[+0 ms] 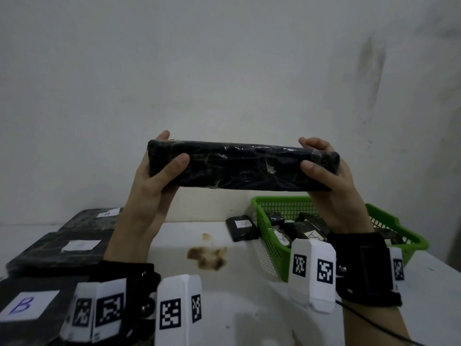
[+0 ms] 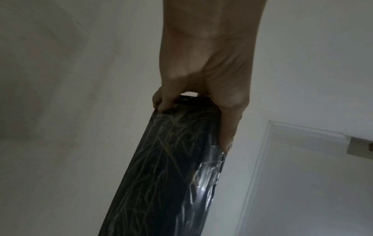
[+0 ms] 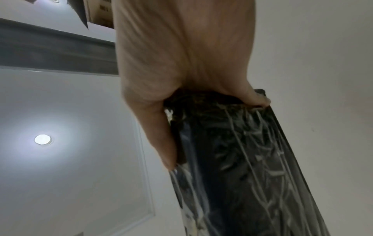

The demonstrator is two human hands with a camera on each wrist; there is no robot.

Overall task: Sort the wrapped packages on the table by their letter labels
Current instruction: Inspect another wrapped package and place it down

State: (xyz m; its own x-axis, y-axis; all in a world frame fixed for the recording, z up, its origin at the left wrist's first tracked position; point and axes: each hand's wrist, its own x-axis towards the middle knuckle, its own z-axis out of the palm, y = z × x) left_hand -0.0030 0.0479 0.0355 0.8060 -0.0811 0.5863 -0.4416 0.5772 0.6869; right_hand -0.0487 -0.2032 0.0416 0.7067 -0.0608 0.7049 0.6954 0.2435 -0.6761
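At the left edge of the white counter [image 1: 262,308] lies a group of flat packages in black film. The nearest one [image 1: 30,318] carries a white label [image 1: 23,305] marked B. A second flat package [image 1: 57,250] lies behind it; its label is too blurred to read. A third [image 1: 94,217], against the wall, is labelled A.

My left hand [image 1: 149,193] grips the left end of a long black package [image 1: 239,166], thumb on the near face, fingers curled behind. The package is a long rectangular block in glossy, wrinkled stretch film. It is held level, raised well above the counter, in front of the bare white wall [image 1: 224,71]. No label shows on the face toward me. My right hand [image 1: 334,193] grips the right end the same way.

Below the package, the centre of the counter is open, with a brown stain [image 1: 208,255] on its surface. A small black package [image 1: 242,227] labelled A lies just beside the left wall of a green plastic mesh basket [image 1: 272,243]. The basket sits at the right, near the counter's far edge. It holds several small black wrapped packages [image 1: 311,226] in a loose pile; one label reads A.
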